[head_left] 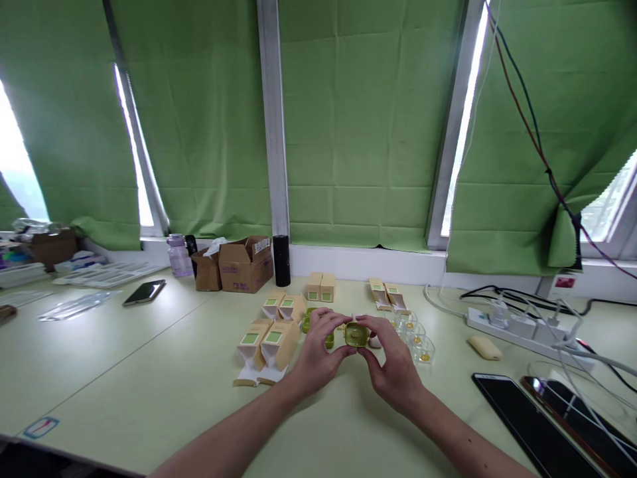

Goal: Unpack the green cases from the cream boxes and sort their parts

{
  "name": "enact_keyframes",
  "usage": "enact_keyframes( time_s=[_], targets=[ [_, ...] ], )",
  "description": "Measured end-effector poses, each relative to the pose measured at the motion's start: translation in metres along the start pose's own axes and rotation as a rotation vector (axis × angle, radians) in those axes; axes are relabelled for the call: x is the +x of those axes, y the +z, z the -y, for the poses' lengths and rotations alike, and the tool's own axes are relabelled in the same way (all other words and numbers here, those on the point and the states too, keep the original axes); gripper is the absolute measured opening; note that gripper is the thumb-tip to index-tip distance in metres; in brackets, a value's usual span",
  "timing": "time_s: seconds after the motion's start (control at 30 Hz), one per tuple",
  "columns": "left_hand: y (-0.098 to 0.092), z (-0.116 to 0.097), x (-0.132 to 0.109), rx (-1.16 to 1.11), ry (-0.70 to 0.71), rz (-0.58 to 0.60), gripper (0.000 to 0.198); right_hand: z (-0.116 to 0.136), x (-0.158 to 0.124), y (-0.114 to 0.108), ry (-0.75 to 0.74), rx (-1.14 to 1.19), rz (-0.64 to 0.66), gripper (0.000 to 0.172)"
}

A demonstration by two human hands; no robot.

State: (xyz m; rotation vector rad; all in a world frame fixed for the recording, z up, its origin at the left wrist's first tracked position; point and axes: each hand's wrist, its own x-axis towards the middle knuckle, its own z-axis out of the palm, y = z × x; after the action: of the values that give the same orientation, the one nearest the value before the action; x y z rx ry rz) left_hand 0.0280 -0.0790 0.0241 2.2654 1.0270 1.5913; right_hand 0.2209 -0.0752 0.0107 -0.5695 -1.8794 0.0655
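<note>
Between both sets of fingertips I hold a small square green container (357, 334), its hollow side facing me. My left hand (321, 345) grips its left edge with thumb and fingers. My right hand (393, 358) pinches its right edge the same way. Behind my left hand, more green containers (306, 322) are partly hidden. Clear plastic cups (417, 335) with yellow bits in them stand just beyond my right hand. Left of my hands stand open tan cardboard boxes (279, 342) with green labels and white inner flaps.
Closed tan boxes (320, 287) stand at the back, open ones (388, 293) right of them. A power strip (527, 335) with cables, a tablet (527, 425) and a beige case (484, 347) lie right. Brown cartons (246, 264), a black cylinder (281, 261) and a phone (144, 293) are left.
</note>
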Motion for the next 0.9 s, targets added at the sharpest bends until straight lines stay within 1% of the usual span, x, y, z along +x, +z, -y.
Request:
enact_keyframes(
  time_s=[0.13,0.23,0.33,0.43,0.53,0.63,0.73,0.9],
  targets=[
    [0.000,0.000,0.001,0.030,0.014,-0.006,0.046,-0.001,-0.001,0.001,-0.004,-0.032,-0.015,0.039],
    [0.000,0.000,0.001,0.052,0.023,-0.019,0.045,0.001,-0.001,0.000,0.003,-0.050,-0.017,0.037],
    [0.001,0.000,0.000,0.092,0.041,-0.045,0.042,0.003,0.001,-0.003,-0.043,-0.075,-0.016,0.039],
    [0.000,0.000,-0.002,0.154,0.091,-0.060,0.045,0.005,0.004,-0.005,-0.109,-0.141,-0.061,0.038],
    [-0.001,-0.003,-0.004,0.216,0.169,-0.046,0.047,0.006,0.006,-0.006,-0.160,-0.222,-0.097,0.035],
    [0.000,-0.007,-0.006,0.262,0.228,-0.018,0.047,0.007,0.007,-0.007,-0.177,-0.292,-0.094,0.031],
    [0.001,-0.008,-0.009,0.294,0.247,0.004,0.048,0.007,0.006,-0.007,-0.174,-0.345,-0.090,0.026],
    [0.002,-0.007,-0.010,0.313,0.260,0.017,0.045,0.008,0.005,-0.006,-0.160,-0.375,-0.085,0.022]
  ],
)
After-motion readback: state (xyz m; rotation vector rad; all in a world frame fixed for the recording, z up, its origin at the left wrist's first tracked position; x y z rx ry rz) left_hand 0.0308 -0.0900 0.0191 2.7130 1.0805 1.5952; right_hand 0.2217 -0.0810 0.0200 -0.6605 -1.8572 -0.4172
